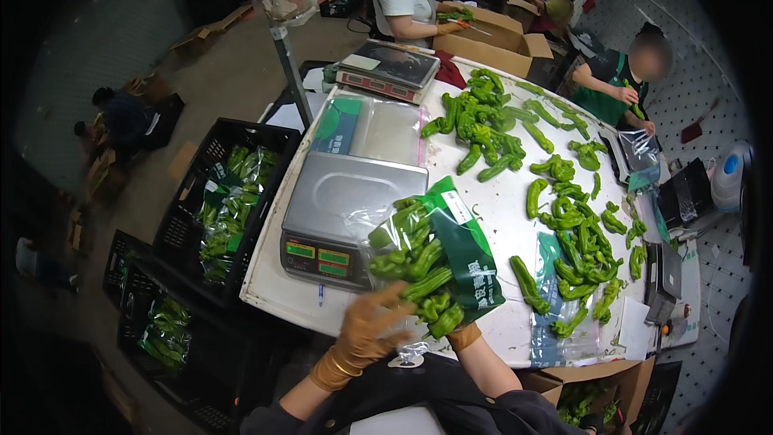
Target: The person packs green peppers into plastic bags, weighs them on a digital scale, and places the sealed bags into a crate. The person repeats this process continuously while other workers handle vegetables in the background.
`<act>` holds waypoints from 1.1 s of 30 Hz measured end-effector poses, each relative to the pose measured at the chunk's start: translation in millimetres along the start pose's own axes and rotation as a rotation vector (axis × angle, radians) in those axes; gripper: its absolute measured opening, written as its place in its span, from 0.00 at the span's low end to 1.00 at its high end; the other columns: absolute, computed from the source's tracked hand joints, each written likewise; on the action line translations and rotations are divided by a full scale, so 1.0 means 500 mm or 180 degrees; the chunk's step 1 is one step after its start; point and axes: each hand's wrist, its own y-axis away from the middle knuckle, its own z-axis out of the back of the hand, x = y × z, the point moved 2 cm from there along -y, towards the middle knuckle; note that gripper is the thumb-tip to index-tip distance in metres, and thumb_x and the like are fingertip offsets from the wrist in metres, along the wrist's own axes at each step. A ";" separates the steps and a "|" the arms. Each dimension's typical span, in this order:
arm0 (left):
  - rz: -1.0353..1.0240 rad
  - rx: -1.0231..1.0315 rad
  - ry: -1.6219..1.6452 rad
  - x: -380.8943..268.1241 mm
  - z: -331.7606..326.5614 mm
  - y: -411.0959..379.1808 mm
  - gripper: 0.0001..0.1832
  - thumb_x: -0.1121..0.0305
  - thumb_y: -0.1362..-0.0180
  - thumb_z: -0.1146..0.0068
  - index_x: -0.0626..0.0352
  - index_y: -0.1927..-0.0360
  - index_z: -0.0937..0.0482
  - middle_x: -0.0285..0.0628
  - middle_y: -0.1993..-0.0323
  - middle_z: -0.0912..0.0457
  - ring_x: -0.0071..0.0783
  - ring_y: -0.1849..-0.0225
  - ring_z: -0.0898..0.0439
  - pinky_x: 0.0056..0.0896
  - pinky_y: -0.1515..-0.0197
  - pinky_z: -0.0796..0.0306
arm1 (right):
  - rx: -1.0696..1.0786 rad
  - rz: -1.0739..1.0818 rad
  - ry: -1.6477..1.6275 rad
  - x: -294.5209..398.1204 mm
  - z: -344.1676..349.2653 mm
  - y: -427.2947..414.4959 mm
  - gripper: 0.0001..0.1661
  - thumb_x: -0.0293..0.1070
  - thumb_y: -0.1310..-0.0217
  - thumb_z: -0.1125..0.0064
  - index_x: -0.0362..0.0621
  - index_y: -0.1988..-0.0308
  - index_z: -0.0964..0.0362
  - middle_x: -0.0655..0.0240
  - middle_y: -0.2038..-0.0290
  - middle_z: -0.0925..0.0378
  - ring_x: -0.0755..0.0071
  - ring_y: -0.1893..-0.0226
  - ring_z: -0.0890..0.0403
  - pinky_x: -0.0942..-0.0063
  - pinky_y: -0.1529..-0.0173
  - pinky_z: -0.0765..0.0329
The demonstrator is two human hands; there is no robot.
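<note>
A clear and green plastic bag of green peppers (pixel 416 254) is held up over the near edge of the white table, its printed panel tilted to the right. My left hand (pixel 374 329), in a tan glove, is at the bag's lower left, fingers spread and blurred; whether it grips the film is unclear. My right hand (pixel 465 336), gloved alike, is under the bag's lower right end, its fingers hidden behind the bag. Behind the bag sits a digital scale (pixel 356 193) with a lit display. Loose green peppers (pixel 483 127) lie in heaps beyond and to the right.
Flat empty bags (pixel 386 127) lie behind the scale, near a second scale (pixel 392 66). Black crates (pixel 172 193) with bagged peppers stand at left. A cardboard box (pixel 628 380) is below the table's right. Co-workers stand at the far side (pixel 404 0) and the right (pixel 610 84).
</note>
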 end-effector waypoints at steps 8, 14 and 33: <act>0.2658 -0.0712 0.3846 0.096 -0.066 0.074 0.37 0.43 0.32 0.59 0.50 0.27 0.51 0.43 0.31 0.41 0.39 0.33 0.37 0.44 0.34 0.39 | 0.0230 0.0163 0.0161 0.008 0.010 0.004 0.32 0.49 0.30 0.57 0.43 0.34 0.43 0.55 0.39 0.32 0.61 0.41 0.28 0.61 0.37 0.31; 0.2539 -0.0467 0.4289 0.061 -0.091 0.044 0.40 0.37 0.35 0.60 0.47 0.27 0.51 0.40 0.37 0.33 0.35 0.36 0.32 0.44 0.36 0.35 | 0.0329 0.0245 0.0340 0.012 0.009 -0.001 0.31 0.46 0.30 0.55 0.42 0.34 0.42 0.55 0.40 0.32 0.61 0.42 0.28 0.61 0.38 0.30; 0.2516 -0.2808 0.2476 0.255 0.363 0.078 0.25 0.55 0.40 0.42 0.58 0.43 0.27 0.34 0.53 0.22 0.25 0.54 0.23 0.29 0.53 0.28 | -0.0252 0.1850 0.3497 0.098 0.031 -0.089 0.29 0.38 0.31 0.47 0.38 0.36 0.39 0.53 0.45 0.25 0.60 0.47 0.22 0.65 0.42 0.25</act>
